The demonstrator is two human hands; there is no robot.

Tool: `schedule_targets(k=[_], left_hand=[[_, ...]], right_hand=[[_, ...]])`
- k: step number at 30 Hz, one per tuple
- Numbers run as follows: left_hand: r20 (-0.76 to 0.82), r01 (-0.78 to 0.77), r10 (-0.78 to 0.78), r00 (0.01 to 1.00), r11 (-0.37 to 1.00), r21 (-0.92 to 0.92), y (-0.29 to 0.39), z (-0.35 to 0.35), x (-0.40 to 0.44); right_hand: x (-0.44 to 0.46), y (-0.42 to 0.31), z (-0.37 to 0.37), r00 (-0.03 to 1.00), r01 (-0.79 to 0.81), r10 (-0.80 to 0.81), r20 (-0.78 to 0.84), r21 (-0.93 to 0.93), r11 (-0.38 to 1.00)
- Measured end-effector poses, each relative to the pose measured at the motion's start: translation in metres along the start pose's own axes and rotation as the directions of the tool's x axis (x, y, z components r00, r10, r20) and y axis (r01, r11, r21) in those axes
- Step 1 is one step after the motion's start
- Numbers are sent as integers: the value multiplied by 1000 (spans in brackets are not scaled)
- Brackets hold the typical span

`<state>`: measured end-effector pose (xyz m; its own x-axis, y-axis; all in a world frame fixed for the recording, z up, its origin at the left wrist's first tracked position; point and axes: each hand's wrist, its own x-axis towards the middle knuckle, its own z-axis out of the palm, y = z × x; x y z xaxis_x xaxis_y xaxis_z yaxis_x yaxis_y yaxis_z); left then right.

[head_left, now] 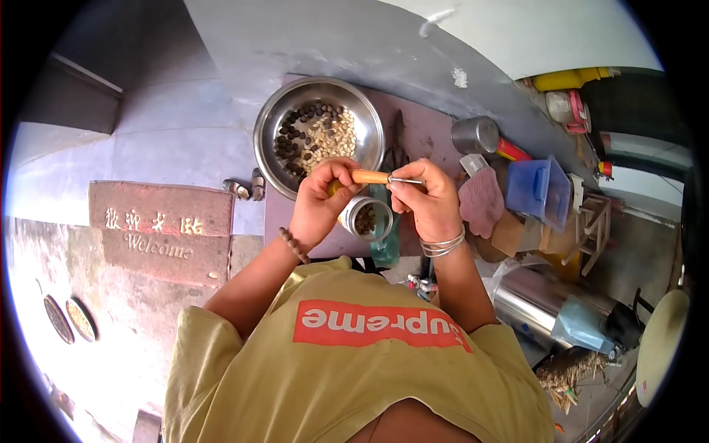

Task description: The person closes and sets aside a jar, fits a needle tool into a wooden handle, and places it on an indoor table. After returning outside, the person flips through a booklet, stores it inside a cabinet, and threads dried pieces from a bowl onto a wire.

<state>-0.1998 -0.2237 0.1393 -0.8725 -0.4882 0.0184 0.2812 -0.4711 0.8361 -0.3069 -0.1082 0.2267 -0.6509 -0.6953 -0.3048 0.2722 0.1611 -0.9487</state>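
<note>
My left hand (pixel 325 196) is closed on the orange handle of a small tool (pixel 371 177). The tool's thin metal shaft points right to my right hand (pixel 425 199), whose thumb and fingers are pinched at the metal end. Whether something small sits between those fingertips is hidden. Just below the tool is an open clear jar (pixel 375 219) with brown pieces inside. Behind my left hand stands a steel bowl (pixel 266 140) holding dark round seeds (pixel 289 136) and pale kernels (pixel 330 139). A green plastic bag (pixel 385 251) lies beside the jar.
The bowl rests on a low mauve table (pixel 436 125). Scissors (pixel 397 151), a metal cup (pixel 475 136), a pink cloth (pixel 481 201) and a blue plastic box (pixel 537 190) are to the right. A doormat (pixel 159 232) and shoes (pixel 247 186) lie on the left.
</note>
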Motion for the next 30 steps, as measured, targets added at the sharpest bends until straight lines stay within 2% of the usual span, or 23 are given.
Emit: schedule_targets(k=[5, 7, 12, 14, 21, 22, 23, 27, 29, 30], left_hand=[[-7, -22, 24, 1000, 988, 152, 14, -11, -8], [9, -72, 73, 997, 961, 266, 22, -16, -10], [-30, -20, 29, 999, 962, 274, 26, -15, -17], [-41, 50, -45, 998, 990, 132, 25, -10, -21], [-81, 120, -104, 991, 969, 216, 13, 19, -32], [-140, 110, -77, 987, 961, 254, 15, 32, -34], [-140, 149, -114, 984, 951, 272, 15, 33, -37], [-51, 4, 22, 998, 893, 449, 8, 43, -46], [-26, 110, -112, 993, 857, 504, 14, 44, -51], [-3, 65, -73, 997, 873, 484, 14, 46, -51]], right_hand=[[8, -7, 6, 992, 3, 2, 130, -34, 999], [12, -9, 9, 982, 66, -42, 184, -122, 990], [15, -10, 13, 973, 111, -75, 220, -154, 982], [15, -8, 9, 963, 163, -116, 245, -183, 970], [15, -10, -13, 945, 176, -119, 303, -166, 970], [17, -7, -18, 940, 148, -99, 327, -129, 980], [18, -4, -21, 937, 114, -70, 343, -110, 987], [19, 6, -24, 910, 93, -40, 413, -109, 990], [13, 3, -20, 895, 96, -40, 445, -104, 990], [10, 1, -17, 899, 105, -36, 437, -135, 985]])
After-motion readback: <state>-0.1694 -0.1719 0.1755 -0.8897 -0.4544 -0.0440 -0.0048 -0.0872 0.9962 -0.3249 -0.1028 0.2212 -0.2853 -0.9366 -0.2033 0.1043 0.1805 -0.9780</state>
